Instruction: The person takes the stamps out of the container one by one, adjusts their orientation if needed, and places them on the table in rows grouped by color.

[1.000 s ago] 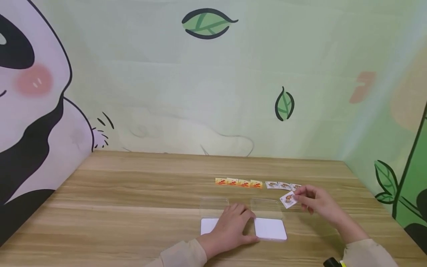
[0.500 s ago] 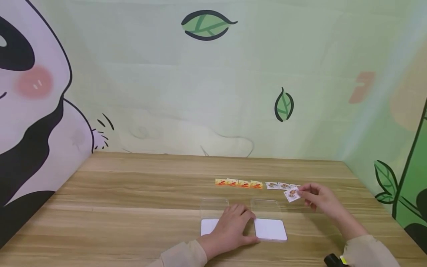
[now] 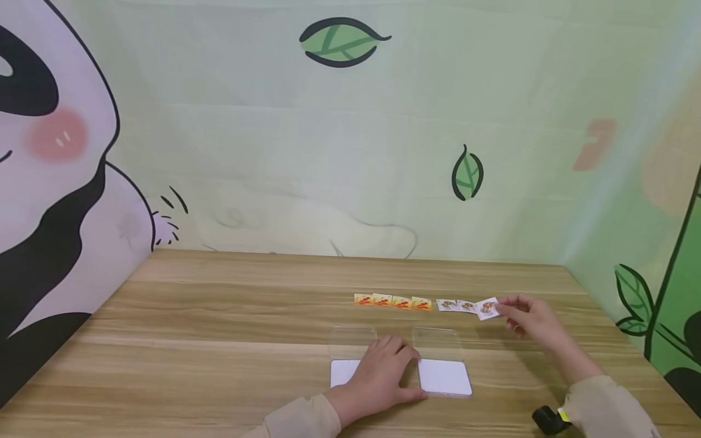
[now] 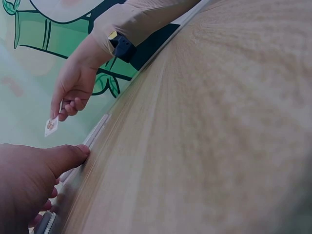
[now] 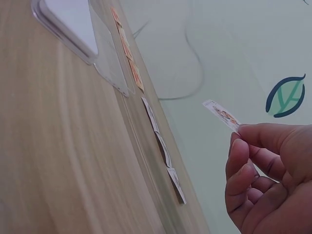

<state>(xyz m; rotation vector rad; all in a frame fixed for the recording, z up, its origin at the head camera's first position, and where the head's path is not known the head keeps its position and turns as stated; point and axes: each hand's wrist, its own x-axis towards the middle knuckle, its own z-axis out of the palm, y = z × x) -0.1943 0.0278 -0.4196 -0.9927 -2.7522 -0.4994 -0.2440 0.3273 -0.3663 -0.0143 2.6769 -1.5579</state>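
Note:
My right hand [image 3: 533,321] pinches a small white picture card [image 3: 487,308] by its edge, between thumb and index finger. In the right wrist view that card [image 5: 222,114] is held above the table, past the row of white picture cards [image 3: 446,305]. The row's last card [image 5: 175,186] is covered by the held one in the head view. My left hand [image 3: 380,374] rests between two clear lidded boxes holding white sheets. Its thumb and index finger touch the left side of the right box [image 3: 444,377]; its palm partly hides the left box [image 3: 343,371].
Several orange-yellow picture cards [image 3: 401,302] lie in a row left of the white ones. Both clear lids [image 3: 436,342] are folded back toward the cards. A printed wall [image 3: 246,152] with leaves and a panda borders the wooden table [image 3: 191,340]. A black device [image 3: 550,420] sits at the right sleeve.
My right hand has carried the picture card rightward and away from me, from in front of the white row to over its right end. The left hand has stayed in place.

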